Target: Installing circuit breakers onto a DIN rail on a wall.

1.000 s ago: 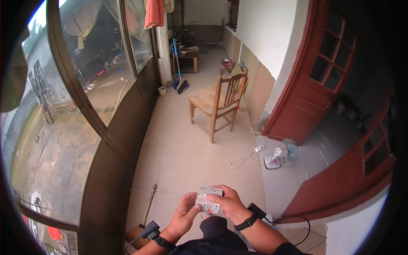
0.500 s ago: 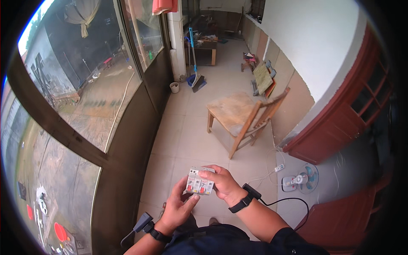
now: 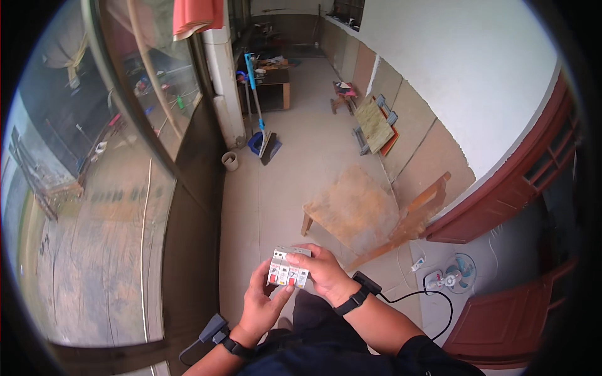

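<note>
Between my two hands is a white circuit breaker block [image 3: 285, 268] with small red switches along its front. My left hand [image 3: 262, 302] grips its left side and lower edge, the thumb near the bottom corner. My right hand [image 3: 325, 274] is closed on the right side, with its thumb lying across the upper front. The fingers behind the block are mostly hidden. Each wrist wears a black strap with a small dark box.
A wooden chair [image 3: 357, 207] stands just ahead on the tiled floor. Glazed panels with a dark frame run along the left. A broom [image 3: 257, 106], a small bucket [image 3: 230, 161], a fan [image 3: 459, 274] on the floor and a red door [image 3: 501, 207] are around.
The view has shifted and moved forward, so the chair is closer and lower in the picture. Both hands keep their hold on the circuit breaker block.
</note>
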`<state>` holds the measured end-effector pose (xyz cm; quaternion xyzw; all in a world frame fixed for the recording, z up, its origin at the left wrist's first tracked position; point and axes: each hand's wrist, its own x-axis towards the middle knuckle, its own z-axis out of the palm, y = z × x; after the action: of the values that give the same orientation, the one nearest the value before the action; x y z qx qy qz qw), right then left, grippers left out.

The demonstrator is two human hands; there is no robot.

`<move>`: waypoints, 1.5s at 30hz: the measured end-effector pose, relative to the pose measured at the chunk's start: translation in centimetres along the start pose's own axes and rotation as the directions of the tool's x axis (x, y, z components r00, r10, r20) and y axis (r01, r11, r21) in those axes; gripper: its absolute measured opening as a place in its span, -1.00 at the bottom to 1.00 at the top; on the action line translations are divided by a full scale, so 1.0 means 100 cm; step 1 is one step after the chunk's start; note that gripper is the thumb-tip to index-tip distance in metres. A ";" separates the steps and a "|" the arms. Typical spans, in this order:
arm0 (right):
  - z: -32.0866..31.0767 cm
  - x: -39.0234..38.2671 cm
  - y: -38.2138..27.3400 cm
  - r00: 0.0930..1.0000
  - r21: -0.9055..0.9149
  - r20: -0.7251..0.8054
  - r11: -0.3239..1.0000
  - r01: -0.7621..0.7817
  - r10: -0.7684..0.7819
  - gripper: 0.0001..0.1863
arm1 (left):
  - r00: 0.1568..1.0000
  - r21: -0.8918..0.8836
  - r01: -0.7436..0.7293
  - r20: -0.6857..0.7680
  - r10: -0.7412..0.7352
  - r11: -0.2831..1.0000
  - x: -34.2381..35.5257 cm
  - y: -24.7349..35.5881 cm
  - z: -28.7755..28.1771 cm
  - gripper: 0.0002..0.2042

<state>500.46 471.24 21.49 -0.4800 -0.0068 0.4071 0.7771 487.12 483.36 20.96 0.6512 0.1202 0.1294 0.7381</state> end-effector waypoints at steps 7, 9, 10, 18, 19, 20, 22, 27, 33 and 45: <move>-0.006 0.157 -0.044 1.000 0.014 -0.017 1.000 0.020 -0.019 -0.51 | 0.993 0.011 0.086 0.080 -0.086 0.996 0.168 -0.016 -0.049 -0.32; -0.007 0.204 -0.066 0.999 -0.100 -0.004 0.994 0.040 -0.041 -0.48 | 0.990 0.008 0.091 0.105 -0.092 0.996 0.225 -0.015 -0.064 -0.32; -0.009 0.227 -0.066 0.997 -0.142 -0.013 0.987 0.071 -0.073 -0.46 | 0.979 0.025 0.160 0.127 -0.162 0.987 0.250 -0.008 -0.072 -0.32; -0.019 0.389 -0.151 0.991 -0.467 0.003 0.876 0.119 -0.133 -0.42 | 0.934 0.139 0.281 0.189 -0.304 0.950 0.446 0.000 -0.097 -0.24; -0.022 0.411 -0.161 0.989 -0.466 -0.006 0.875 0.128 -0.148 -0.42 | 0.931 0.216 0.253 0.211 -0.298 0.943 0.474 0.002 -0.098 -0.23; -0.024 0.431 -0.173 0.987 -0.470 -0.034 0.874 0.123 -0.157 -0.44 | 0.927 0.214 0.243 0.237 -0.292 0.946 0.503 0.005 -0.098 -0.23; -0.027 0.468 -0.193 0.985 -0.475 -0.059 0.872 0.118 -0.165 -0.46 | 0.904 0.189 0.279 0.280 -0.324 0.942 0.557 -0.006 -0.104 -0.24; -0.045 0.547 -0.264 0.947 -0.382 -0.223 0.914 0.135 -0.233 -0.44 | 0.803 0.163 0.335 0.465 -0.371 0.928 0.698 0.007 -0.091 -0.26; -0.090 0.615 -0.361 0.896 -0.312 -0.383 0.944 0.102 -0.224 -0.54 | 0.711 0.236 0.303 0.590 -0.383 0.924 0.844 0.004 -0.038 -0.19; -0.273 0.816 -0.585 0.900 -0.324 -0.405 0.946 0.021 -0.159 -0.39 | 0.665 0.368 0.313 0.573 -0.479 0.875 1.149 -0.014 0.127 -0.14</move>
<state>602.58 491.01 19.73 -0.6731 0.0764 0.2496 0.6920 599.29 511.36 20.07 0.6961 0.0114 -0.2841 0.6593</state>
